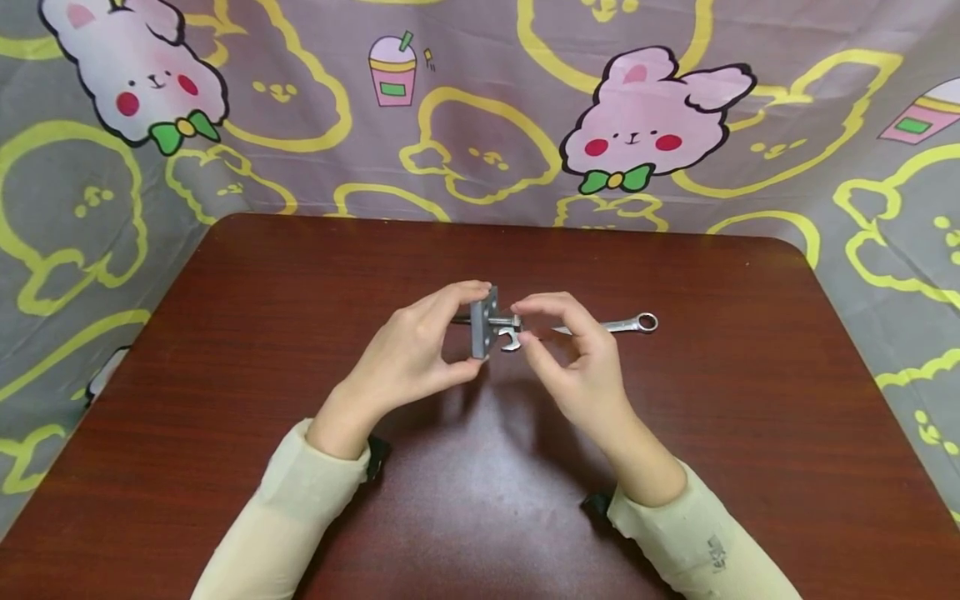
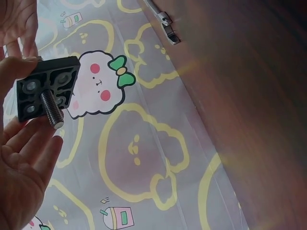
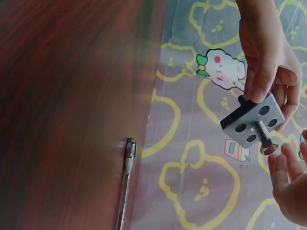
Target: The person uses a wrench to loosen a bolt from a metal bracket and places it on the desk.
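My left hand (image 1: 416, 346) grips a small grey plate (image 1: 481, 325) by its upper and lower edges, thumb below and fingers above. Round holes show on the plate's face in the right wrist view. A bolt (image 3: 262, 130) runs through its middle, and the threaded end sticks out at the back in the left wrist view. At the bolt's head, the thumb and index finger of my right hand (image 1: 581, 367) pinch from below and above. Under the hands lies a silver combination wrench (image 1: 626, 326), its middle hidden behind my right fingers in the head view.
The dark red-brown table (image 1: 247, 350) has rounded far corners. Behind it and at its sides hangs a patterned cloth (image 1: 480, 75) with cartoon rabbits and yellow outlines.
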{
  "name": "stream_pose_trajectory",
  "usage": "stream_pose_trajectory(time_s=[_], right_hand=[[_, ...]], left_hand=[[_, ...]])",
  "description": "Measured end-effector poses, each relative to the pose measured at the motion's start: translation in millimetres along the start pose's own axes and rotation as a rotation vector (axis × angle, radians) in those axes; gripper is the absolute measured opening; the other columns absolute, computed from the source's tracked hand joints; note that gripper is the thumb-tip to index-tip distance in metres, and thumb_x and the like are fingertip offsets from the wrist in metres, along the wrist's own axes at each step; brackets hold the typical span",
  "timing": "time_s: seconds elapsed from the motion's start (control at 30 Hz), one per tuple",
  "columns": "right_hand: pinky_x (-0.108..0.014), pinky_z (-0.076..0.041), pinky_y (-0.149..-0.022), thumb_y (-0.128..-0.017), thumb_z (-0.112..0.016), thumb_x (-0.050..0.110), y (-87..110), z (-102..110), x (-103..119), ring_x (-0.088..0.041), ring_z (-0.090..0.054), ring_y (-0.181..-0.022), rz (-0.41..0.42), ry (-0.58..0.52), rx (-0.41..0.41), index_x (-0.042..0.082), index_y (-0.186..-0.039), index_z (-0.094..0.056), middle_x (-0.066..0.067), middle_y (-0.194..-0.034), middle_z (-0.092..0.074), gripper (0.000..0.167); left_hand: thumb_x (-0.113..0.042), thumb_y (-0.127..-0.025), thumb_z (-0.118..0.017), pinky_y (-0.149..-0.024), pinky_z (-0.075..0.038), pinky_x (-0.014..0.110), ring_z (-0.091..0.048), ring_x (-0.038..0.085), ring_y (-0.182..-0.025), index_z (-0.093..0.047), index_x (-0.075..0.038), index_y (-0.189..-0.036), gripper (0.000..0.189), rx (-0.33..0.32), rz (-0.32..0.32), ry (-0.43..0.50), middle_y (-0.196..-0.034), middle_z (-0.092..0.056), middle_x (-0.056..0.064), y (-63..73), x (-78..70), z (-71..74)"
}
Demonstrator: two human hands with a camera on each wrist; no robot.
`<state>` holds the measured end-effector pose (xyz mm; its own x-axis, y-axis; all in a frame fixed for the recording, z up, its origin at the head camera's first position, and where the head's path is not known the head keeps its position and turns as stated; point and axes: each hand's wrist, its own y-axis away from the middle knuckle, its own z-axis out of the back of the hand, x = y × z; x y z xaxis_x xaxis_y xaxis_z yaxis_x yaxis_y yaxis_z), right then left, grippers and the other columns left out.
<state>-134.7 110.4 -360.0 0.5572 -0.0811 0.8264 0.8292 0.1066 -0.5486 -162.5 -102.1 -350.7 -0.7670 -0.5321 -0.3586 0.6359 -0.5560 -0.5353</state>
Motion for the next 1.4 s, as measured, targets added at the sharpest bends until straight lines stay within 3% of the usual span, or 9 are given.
stream_pose_trajectory(time_s=[0.27, 0.43, 0.63, 0.9, 1.03, 1.23, 1.4], right_hand=[[-0.015, -0.056, -0.069, -0.085, -0.073, -0.002, -1.3, 2.9, -6.6, -0.003, -0.064, -0.088, -0.218, 0.114, -0.041, -0.004, -0.110, -0.067, -0.017, -0.102, -0.070, 0.026], [-0.016, -0.055, -0.068, -0.086, -0.073, 0.001, -2.1, 0.6, -7.2, -0.002, -0.064, -0.078, -0.281, 0.119, -0.046, -0.002, -0.108, -0.067, -0.019, -0.094, -0.070, 0.023], [-0.016, -0.055, -0.065, -0.087, -0.072, 0.002, -4.0, -1.0, -5.9, -0.003, -0.063, -0.072, -0.296, 0.099, -0.064, -0.004, -0.096, -0.069, -0.016, -0.084, -0.070, 0.012], [-0.018, -0.056, -0.063, -0.088, -0.070, 0.000, -7.6, -3.9, -3.9, -0.005, -0.065, -0.069, -0.302, 0.009, -0.085, -0.007, -0.095, -0.068, 0.008, -0.076, -0.067, 0.011], [-0.019, -0.056, -0.062, -0.089, -0.068, 0.000, -8.5, -5.1, -2.7, -0.008, -0.066, -0.067, -0.313, -0.011, -0.090, -0.008, -0.096, -0.067, 0.014, -0.073, -0.066, 0.011], [-0.019, -0.055, -0.062, -0.088, -0.068, -0.002, -9.0, -6.5, -0.2, -0.004, -0.065, -0.069, -0.337, -0.045, -0.080, -0.008, -0.105, -0.067, 0.012, -0.076, -0.067, 0.017], [-0.017, -0.057, -0.065, -0.084, -0.066, -0.011, -8.5, -7.1, -0.1, -0.004, -0.065, -0.077, -0.312, -0.061, -0.059, -0.008, -0.112, -0.066, -0.007, -0.086, -0.070, 0.028]], left_hand=[[-0.011, -0.070, -0.083, -0.094, -0.056, 0.035, -0.063, 0.022, -0.119, -0.053, 0.000, -0.131, 0.069, -0.046, -0.036, -0.002, -0.137, -0.061, 0.011, -1.7, -0.8, 1.7], [-0.010, -0.070, -0.083, -0.095, -0.056, 0.034, -0.062, 0.023, -0.121, -0.053, 0.001, -0.130, 0.068, -0.083, -0.061, -0.010, -0.138, -0.060, 0.011, -4.2, -2.5, 2.9], [-0.009, -0.069, -0.084, -0.095, -0.056, 0.034, -0.062, 0.023, -0.121, -0.053, 0.002, -0.129, 0.068, -0.101, -0.073, -0.011, -0.137, -0.061, 0.012, -5.6, -3.7, 3.8], [-0.008, -0.069, -0.084, -0.097, -0.055, 0.035, -0.062, 0.024, -0.122, -0.052, 0.002, -0.129, 0.068, -0.102, -0.074, -0.019, -0.138, -0.060, 0.012, -6.0, -4.9, 5.1], [-0.008, -0.069, -0.085, -0.097, -0.055, 0.036, -0.061, 0.024, -0.123, -0.052, 0.002, -0.129, 0.069, -0.101, -0.070, -0.025, -0.138, -0.060, 0.012, -6.1, -5.9, 5.9], [-0.008, -0.069, -0.084, -0.097, -0.055, 0.035, -0.062, 0.024, -0.122, -0.053, 0.002, -0.129, 0.068, -0.100, -0.065, -0.031, -0.138, -0.060, 0.013, -4.8, -6.0, 6.0], [-0.008, -0.068, -0.085, -0.096, -0.055, 0.035, -0.062, 0.024, -0.121, -0.053, 0.002, -0.129, 0.069, -0.087, -0.056, -0.032, -0.137, -0.060, 0.012, -2.6, -4.8, 4.9]])
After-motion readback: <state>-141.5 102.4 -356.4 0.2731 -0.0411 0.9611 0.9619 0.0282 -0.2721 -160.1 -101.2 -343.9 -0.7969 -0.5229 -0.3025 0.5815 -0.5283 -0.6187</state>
